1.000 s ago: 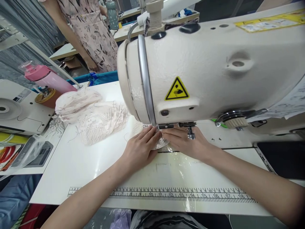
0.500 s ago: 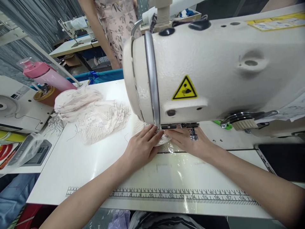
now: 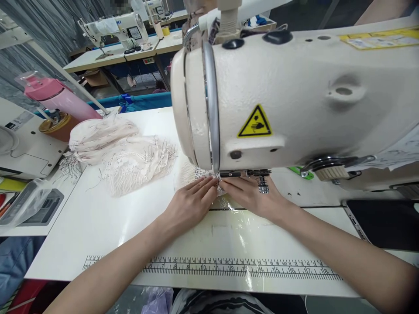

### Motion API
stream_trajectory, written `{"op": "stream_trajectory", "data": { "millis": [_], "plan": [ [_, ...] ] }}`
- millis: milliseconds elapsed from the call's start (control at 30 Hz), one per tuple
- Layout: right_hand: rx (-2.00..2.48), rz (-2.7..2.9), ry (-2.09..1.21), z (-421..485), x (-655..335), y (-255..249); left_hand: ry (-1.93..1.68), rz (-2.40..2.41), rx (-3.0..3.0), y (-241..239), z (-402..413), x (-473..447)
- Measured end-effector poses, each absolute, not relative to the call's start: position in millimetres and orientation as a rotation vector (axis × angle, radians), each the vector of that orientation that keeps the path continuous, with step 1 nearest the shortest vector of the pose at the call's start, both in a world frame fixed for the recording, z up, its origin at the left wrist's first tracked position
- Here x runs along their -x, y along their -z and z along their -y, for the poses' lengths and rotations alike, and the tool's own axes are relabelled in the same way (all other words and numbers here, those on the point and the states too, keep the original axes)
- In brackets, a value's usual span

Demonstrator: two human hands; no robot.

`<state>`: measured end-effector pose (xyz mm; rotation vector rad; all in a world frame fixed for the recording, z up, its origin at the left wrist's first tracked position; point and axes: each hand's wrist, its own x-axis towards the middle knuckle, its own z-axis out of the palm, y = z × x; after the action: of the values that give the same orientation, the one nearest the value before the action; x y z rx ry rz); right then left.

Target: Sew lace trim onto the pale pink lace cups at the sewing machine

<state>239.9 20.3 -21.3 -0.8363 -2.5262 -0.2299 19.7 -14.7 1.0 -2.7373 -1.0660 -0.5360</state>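
Under the head of a white sewing machine (image 3: 294,87) lies a piece of pale lace fabric (image 3: 187,174), mostly covered by the machine and my fingers. My left hand (image 3: 186,205) rests on the lace with its fingers stretched flat, their tips close to the needle area. From the other side my right hand (image 3: 257,196) reaches in, its extended fingertips touching the lace edge; the machine hides part of this hand. The two sets of fingertips nearly meet. Needle and presser foot are hard to make out behind the machine head.
A heap of pale lace pieces (image 3: 131,165) with loose threads lies left on the white table (image 3: 131,244). Beyond it stand a pink bottle (image 3: 62,96) and a brown cup (image 3: 57,126). A dark phone (image 3: 382,222) lies right; a printed ruler (image 3: 209,266) runs along the front.
More lace shows to the left of my left hand, which has shifted slightly down and left. The person behind the machine has moved right, mostly out of sight. The view has shifted slightly.
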Motion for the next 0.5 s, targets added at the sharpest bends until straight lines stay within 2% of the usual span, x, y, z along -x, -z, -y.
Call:
{"op": "stream_trajectory", "data": {
  "millis": [100,500],
  "plan": [
    [0.805,2.562,0.273,-16.0,-233.0,18.1,0.538,1.075,2.699,-3.3,13.9,-19.4],
    [0.723,2.525,0.009,-14.2,-226.7,24.3,0.675,1.188,2.700,2.3,12.9,-18.4]
  ]
}}
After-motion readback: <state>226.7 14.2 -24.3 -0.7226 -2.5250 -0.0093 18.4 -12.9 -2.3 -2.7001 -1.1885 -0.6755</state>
